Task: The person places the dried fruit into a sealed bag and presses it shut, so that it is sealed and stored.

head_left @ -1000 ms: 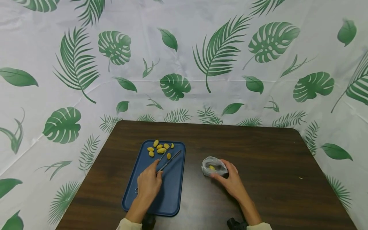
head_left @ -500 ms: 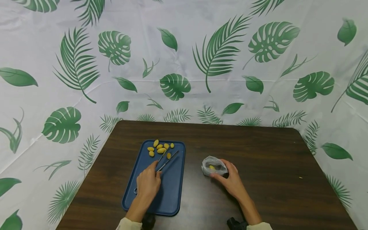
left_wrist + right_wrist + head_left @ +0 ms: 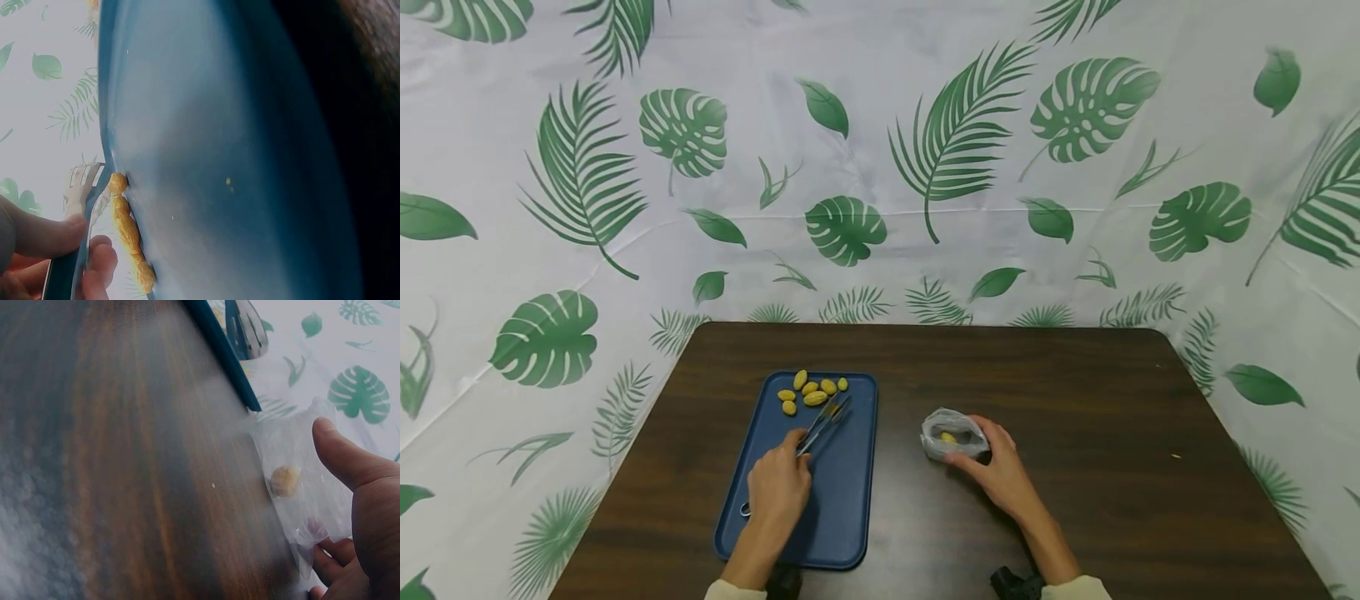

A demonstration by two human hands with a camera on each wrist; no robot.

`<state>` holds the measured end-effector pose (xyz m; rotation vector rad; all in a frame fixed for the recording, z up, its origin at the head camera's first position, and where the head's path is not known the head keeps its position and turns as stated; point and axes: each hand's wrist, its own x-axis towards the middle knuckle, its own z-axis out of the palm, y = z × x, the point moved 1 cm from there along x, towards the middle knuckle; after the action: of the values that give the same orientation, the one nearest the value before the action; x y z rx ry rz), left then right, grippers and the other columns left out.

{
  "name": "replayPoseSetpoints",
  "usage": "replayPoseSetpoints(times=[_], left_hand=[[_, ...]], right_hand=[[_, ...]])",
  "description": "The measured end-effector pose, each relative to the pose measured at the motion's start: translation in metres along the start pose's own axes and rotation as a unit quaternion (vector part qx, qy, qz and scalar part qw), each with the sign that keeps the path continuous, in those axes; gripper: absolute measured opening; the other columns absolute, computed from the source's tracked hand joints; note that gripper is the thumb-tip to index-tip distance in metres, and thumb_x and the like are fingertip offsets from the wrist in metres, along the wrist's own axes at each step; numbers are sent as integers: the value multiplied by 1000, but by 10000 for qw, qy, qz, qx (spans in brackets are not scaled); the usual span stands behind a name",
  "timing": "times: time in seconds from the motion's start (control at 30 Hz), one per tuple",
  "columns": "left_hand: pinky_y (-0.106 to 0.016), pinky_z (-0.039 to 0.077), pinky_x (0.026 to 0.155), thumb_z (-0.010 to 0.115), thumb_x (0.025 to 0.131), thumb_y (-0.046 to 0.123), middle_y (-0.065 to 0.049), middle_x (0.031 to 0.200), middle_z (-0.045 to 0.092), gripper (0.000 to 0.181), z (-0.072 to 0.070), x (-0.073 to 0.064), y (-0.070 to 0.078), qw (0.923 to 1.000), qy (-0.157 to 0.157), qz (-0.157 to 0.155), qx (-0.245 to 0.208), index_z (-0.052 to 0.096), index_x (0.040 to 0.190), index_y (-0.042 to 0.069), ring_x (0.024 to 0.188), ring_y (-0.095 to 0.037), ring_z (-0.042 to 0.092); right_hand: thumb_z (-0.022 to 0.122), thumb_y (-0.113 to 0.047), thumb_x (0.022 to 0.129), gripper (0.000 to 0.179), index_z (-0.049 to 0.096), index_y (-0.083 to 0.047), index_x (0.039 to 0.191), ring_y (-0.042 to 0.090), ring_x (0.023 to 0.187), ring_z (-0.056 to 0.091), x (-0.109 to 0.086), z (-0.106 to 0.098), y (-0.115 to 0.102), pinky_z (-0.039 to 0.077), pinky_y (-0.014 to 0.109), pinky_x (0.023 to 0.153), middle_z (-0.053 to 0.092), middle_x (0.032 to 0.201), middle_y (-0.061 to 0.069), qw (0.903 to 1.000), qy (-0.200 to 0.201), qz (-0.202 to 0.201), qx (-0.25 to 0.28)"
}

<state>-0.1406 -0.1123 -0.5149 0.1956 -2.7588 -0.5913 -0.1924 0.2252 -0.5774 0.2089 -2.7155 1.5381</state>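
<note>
Tongs [image 3: 75, 199] clamped in left fingers [image 3: 794, 438], long axis running away from them and off to the right, tips over tray [image 3: 838, 500]. Yellow piece [image 3: 832, 410] shows between tips; cannot tell if pinched. Other pieces [image 3: 815, 399] just beyond, ahead of left fingers. Deciding relation, I judge: bag [image 3: 935, 450] lies across to the right of left fingers, past tray edge; right fingers [image 3: 994, 427] nearer, curled on its right side. Head view looks into bag's mouth; right wrist adds, through clear wall, a piece [image 3: 285, 481] inside. Slotted tips read plainly only from wrists.
</note>
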Motion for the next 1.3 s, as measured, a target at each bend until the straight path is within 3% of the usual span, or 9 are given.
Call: replayPoseSetpoints(times=[0.47,1.3], left_hand=[[-51,51,56,74,89,6,-16,83,77,26,0,1,-3,9998,88,104,-147,74,114,9,65,-35,68],[-54,52,59,75,89,8,-19,90,78,30,1,1,-8,10000,-50,-45,-27,73,119,9,71,-40,70]], right_hand=[[83,-45,85,77,50,-19,149,38,144,35,-1,1,1,34,67,109,55,147,11,9999,-78,112,-31],[84,-46,84,79,50,-18,149,39,144,36,0,2,-1,34,68,109,56,147,12,9998,-151,102,-90]])
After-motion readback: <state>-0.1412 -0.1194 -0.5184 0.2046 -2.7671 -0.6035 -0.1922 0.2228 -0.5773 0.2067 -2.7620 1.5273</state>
